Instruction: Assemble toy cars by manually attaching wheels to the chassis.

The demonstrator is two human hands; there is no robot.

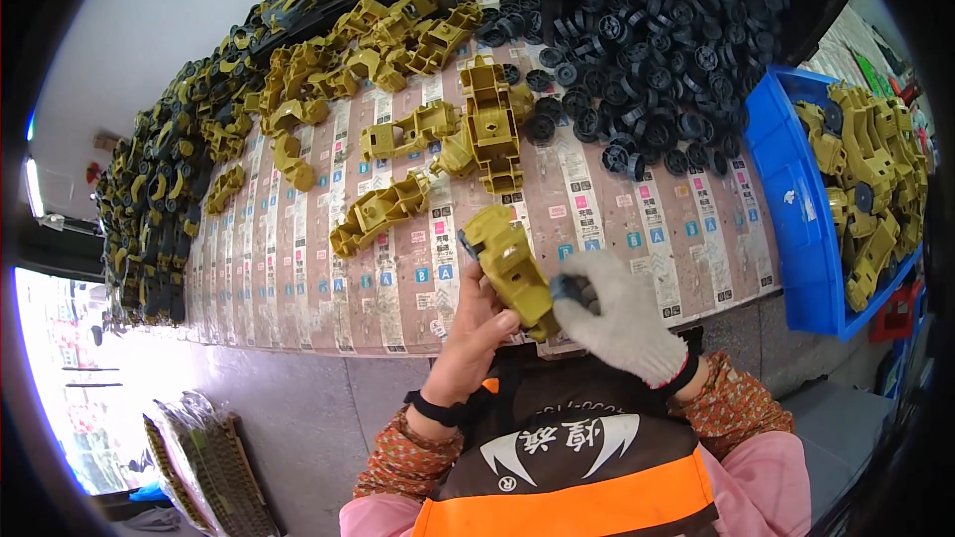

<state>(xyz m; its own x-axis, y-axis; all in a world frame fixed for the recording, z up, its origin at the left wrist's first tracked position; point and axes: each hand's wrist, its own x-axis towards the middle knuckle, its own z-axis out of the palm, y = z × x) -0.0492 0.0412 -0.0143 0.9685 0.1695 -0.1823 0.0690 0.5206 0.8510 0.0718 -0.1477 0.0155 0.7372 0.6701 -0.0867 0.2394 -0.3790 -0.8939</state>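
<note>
My bare left hand (466,338) grips a mustard-yellow plastic toy car body (514,270) above the table's near edge, its fingers underneath and the thumb along the near end. A dark piece, seemingly a wheel, shows at the far left end of that body. My right hand (625,316), in a pale knitted glove, is closed on a small black toy wheel (569,289) beside the body's right side. Glove fingers partly cover the wheel, so I cannot tell whether it touches the body. Just beyond my hands lie more yellow car bodies (380,213), some stacked (494,129).
A large heap of black wheels (662,50) covers the far right of the table (557,239). On the right, a blue crate (796,209) holds yellow bodies. Yellow cars with black wheels (149,189) pile along the left edge. Wrapped flat bundles (214,462) stand below left.
</note>
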